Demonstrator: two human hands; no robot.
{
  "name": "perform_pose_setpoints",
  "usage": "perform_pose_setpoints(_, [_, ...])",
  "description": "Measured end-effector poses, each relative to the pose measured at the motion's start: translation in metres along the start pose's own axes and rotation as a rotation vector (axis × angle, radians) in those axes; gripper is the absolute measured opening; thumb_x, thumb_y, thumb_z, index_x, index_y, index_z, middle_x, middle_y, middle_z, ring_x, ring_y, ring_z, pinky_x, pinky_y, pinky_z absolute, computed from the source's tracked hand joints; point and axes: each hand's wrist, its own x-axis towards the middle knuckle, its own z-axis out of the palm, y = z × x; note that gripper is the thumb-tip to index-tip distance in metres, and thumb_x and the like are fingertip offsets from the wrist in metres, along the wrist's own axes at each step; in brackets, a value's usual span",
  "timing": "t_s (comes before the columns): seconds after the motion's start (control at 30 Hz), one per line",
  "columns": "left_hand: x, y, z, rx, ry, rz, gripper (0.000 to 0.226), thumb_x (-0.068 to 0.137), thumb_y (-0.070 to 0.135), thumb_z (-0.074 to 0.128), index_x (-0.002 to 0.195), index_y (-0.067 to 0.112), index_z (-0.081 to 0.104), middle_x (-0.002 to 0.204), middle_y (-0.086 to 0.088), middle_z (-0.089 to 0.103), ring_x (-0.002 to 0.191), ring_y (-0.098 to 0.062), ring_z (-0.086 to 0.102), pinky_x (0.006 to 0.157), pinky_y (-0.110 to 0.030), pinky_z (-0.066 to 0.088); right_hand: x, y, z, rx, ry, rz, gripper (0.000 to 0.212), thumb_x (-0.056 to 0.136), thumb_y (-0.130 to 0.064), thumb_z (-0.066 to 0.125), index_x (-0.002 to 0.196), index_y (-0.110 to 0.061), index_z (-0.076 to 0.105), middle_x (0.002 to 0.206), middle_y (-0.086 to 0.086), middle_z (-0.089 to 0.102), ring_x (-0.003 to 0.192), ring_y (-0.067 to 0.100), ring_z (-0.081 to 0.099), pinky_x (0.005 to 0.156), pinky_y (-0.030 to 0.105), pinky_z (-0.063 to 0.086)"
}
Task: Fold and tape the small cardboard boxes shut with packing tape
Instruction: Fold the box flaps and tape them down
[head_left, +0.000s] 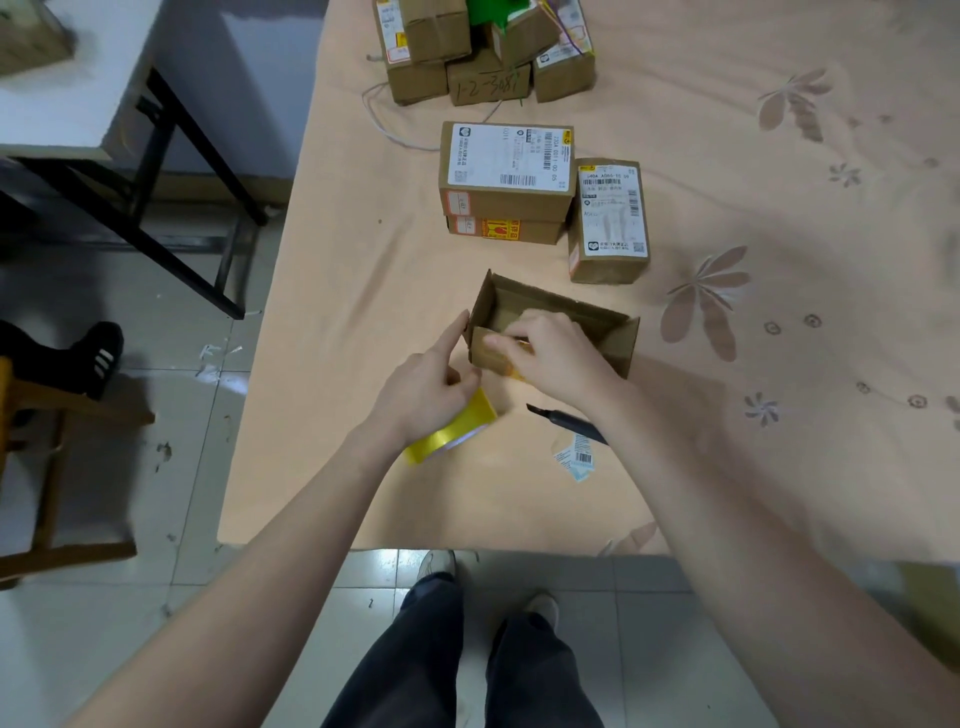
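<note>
Pressing hand: right hand, fingers curled, on open box near wall
Left hand: gripping tape roll, forefinger touching box corner
Nearby: pen just right of roll; labelled boxes behind

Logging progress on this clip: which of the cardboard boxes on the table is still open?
The unlabelled box nearest the person, under the right hand: its flaps stand up and its inside shows. The labelled boxes behind it are closed.
</note>
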Motion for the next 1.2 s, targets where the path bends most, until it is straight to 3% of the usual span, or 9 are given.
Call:
perform_pose_setpoints(0.1, [0.001,0.002,-0.001,0.039,-0.007,0.012,0.065,0.092,0.031,0.049,0.149,0.035,0.019,0.065,0.01,0.059,0.082,-0.026,0.057,0.076,-0.037,0.048,0.0,0.004,-0.008,0.159,0.2,0.08,0.025,0.097,-0.01,0.044,0.112,-0.006,0.064,0.109,0.014,0.064,0.101,0.03,0.06,0.09,0.042,0.046])
perform_pose_setpoints(0.2, [0.001,0.002,-0.001,0.064,-0.012,0.017,0.063,0.093,0.031,0.048,0.148,0.037,0.019,0.082,-0.002,0.067,0.088,-0.028,0.058,0.08,-0.039,0.048,0.0,0.021,-0.014,-0.06,0.292,0.161,0.028,0.088,0.0,0.054,0.114,-0.01,0.06,0.113,0.009,0.062,0.107,0.025,0.056,0.081,0.03,0.044])
perform_pose_setpoints(0.37, [0.001,0.004,-0.002,0.03,-0.001,0.057,0.06,0.092,0.026,0.049,0.145,0.041,0.026,0.079,-0.003,0.069,0.082,-0.025,0.056,0.077,-0.036,0.047,-0.01,0.037,-0.014,-0.196,0.148,0.142,0.064,0.087,-0.031,0.066,0.142,-0.016,0.038,0.14,0.001,0.043,0.131,0.022,0.034,0.102,0.043,0.035])
perform_pose_setpoints(0.5, [0.005,0.003,-0.002,0.028,-0.054,0.09,0.061,0.089,0.022,0.051,0.142,0.046,0.031,0.064,0.0,0.063,0.067,-0.019,0.05,0.071,-0.033,0.044,-0.016,0.041,-0.008,-0.192,-0.005,0.168,0.09,0.086,-0.041,0.065,0.153,-0.02,0.008,0.16,-0.006,0.009,0.147,0.017,0.004,0.116,0.048,0.011])
perform_pose_setpoints(0.7, [0.021,-0.004,-0.001,0.096,-0.29,0.024,0.066,0.088,0.026,0.055,0.14,0.054,0.027,0.084,-0.001,0.064,0.089,-0.02,0.059,0.083,-0.027,0.044,-0.008,0.043,-0.013,-0.197,-0.134,0.177,0.109,0.08,-0.043,0.071,0.153,-0.02,-0.006,0.161,-0.008,-0.007,0.147,0.018,-0.011,0.117,0.051,-0.003])
perform_pose_setpoints(0.87, [0.029,-0.007,0.003,0.207,-0.328,-0.013,0.067,0.087,0.032,0.054,0.138,0.061,0.022,0.09,0.002,0.058,0.096,-0.022,0.056,0.092,-0.034,0.045,0.001,0.039,-0.018,-0.246,-0.169,0.171,0.102,0.077,-0.042,0.074,0.153,-0.019,0.009,0.161,-0.004,-0.002,0.147,0.021,-0.008,0.117,0.053,-0.004])
perform_pose_setpoints(0.97, [0.027,-0.01,0.003,0.197,-0.335,-0.021,0.068,0.087,0.029,0.053,0.136,0.063,0.02,0.087,0.003,0.056,0.094,-0.022,0.054,0.092,-0.033,0.044,-0.009,0.043,-0.017,-0.264,0.087,0.115,0.084,0.077,-0.038,0.075,0.145,-0.02,0.029,0.156,0.005,0.017,0.145,0.025,0.007,0.116,0.048,0.011])
perform_pose_setpoints(1.07, [0.028,-0.01,0.003,0.196,-0.334,-0.023,0.068,0.087,0.029,0.053,0.136,0.063,0.021,0.089,0.002,0.056,0.095,-0.022,0.054,0.092,-0.033,0.044,-0.024,0.056,-0.018,-0.145,0.342,0.242,0.074,0.076,-0.036,0.075,0.136,-0.018,0.036,0.139,0.01,0.031,0.129,0.029,0.03,0.102,0.043,0.036])
perform_pose_setpoints(1.2, [0.03,-0.009,0.003,0.208,-0.329,-0.024,0.067,0.088,0.029,0.052,0.137,0.061,0.022,0.093,-0.002,0.059,0.097,-0.024,0.056,0.093,-0.035,0.044,-0.032,0.062,-0.015,0.089,0.355,0.239,0.062,0.083,-0.033,0.066,0.134,-0.02,0.033,0.131,0.004,0.038,0.112,0.023,0.05,0.081,0.037,0.047])
